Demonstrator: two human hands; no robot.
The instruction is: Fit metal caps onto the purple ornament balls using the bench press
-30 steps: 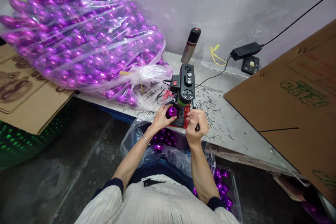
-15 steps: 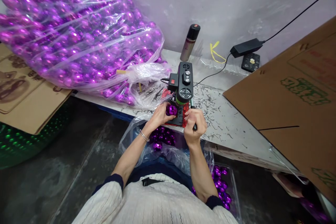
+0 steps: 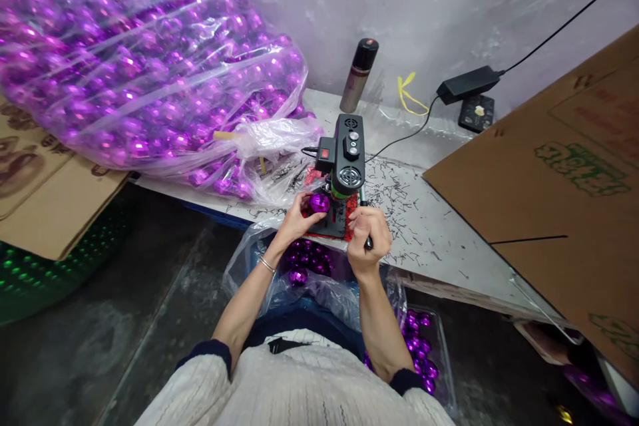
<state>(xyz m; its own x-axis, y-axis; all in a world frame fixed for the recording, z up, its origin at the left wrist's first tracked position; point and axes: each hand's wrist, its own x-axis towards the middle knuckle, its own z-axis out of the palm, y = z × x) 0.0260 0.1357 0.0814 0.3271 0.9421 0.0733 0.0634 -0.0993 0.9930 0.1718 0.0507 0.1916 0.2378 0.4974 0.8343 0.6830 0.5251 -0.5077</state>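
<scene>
A small black bench machine (image 3: pixel 343 163) with a red switch stands near the front edge of the white table (image 3: pixel 439 226). My left hand (image 3: pixel 295 221) is closed round a shiny purple ball (image 3: pixel 319 203), held under the machine's head on its red-strewn base. My right hand (image 3: pixel 368 236) is wrapped round the machine's black lever handle just to the right of the base. An open plastic bag of purple balls (image 3: pixel 304 263) sits below my wrists at the table's edge.
A large clear bag full of purple balls (image 3: pixel 140 66) fills the table's left. A spray can (image 3: pixel 358 74), a power adapter (image 3: pixel 467 88) and its cable lie by the wall. Cardboard sheets (image 3: pixel 559 186) lean at right. Metal scraps litter the tabletop. A tray of purple balls (image 3: pixel 422 353) sits lower right.
The ball in my left hand has shifted slightly left under the machine's head. My right hand stays on the lever. The camera has tilted a little.
</scene>
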